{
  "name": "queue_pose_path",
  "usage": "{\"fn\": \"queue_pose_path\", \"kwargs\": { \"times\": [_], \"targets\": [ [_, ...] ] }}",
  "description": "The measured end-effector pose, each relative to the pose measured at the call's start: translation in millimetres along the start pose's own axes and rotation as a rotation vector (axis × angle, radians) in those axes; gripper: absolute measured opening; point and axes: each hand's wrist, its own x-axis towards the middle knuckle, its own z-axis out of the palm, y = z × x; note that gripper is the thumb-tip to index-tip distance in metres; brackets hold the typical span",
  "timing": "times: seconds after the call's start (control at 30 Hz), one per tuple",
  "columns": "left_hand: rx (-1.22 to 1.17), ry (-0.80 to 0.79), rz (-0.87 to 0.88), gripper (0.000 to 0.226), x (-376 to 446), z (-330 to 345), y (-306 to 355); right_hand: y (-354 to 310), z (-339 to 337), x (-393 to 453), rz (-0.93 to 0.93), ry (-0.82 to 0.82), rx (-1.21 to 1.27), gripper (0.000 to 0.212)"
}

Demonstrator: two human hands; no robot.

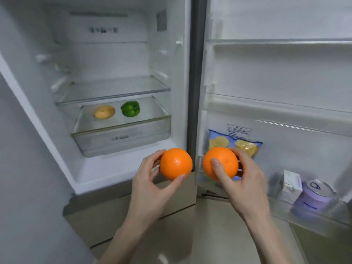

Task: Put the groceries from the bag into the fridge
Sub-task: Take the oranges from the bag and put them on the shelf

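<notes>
The fridge stands open in front of me. My left hand (150, 180) holds one orange (176, 163) just in front of the fridge's bottom ledge. My right hand (245, 178) holds a second orange (224, 161) beside it, in front of the lower door shelf. Inside, a clear drawer (122, 138) is pulled out, and a yellow fruit (104, 112) and a green bell pepper (130, 109) lie in it. The bag is not in view.
A glass shelf (114, 88) sits above the drawer. The door on the right has a blue packet with lemon pictures (245, 143), a white carton (291, 185) and a purple can (316, 197) in its lower shelf (308, 218). The upper door shelves (276, 105) look bare.
</notes>
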Motion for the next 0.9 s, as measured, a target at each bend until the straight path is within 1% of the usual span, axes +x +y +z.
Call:
{"fn": "queue_pose_path", "kwargs": {
  "times": [0.2, 0.3, 0.4, 0.5, 0.63, 0.67, 0.77, 0.9],
  "targets": [
    [0.077, 0.184, -0.042, 0.073, 42, -24, -14, -3, 61, 48, -0.061, -0.106, 0.088, 0.059],
    [0.146, 0.269, -0.058, 0.075, 58, -34, -20, -2, 92, 66, -0.086, -0.197, 0.103, 0.061],
    [0.22, 0.348, -0.075, 0.078, 74, -46, -25, -2, 125, 83, -0.109, -0.291, 0.104, 0.065],
    [0.245, 0.421, -0.074, 0.077, 89, -63, -26, -10, 158, 98, -0.123, -0.359, 0.115, 0.066],
    [0.284, 0.495, -0.043, 0.075, 113, -91, -26, -34, 194, 121, -0.114, -0.405, 0.204, 0.076],
    [0.293, 0.511, -0.028, 0.075, 121, -99, -28, -38, 202, 128, -0.125, -0.414, 0.249, 0.072],
    [0.307, 0.546, -0.001, 0.074, 147, -121, -32, -54, 227, 152, -0.181, -0.45, 0.345, 0.052],
    [0.235, 0.565, 0.034, 0.071, 182, -143, -43, -81, 255, 183, -0.208, -0.403, 0.396, 0.05]
  ]
}}
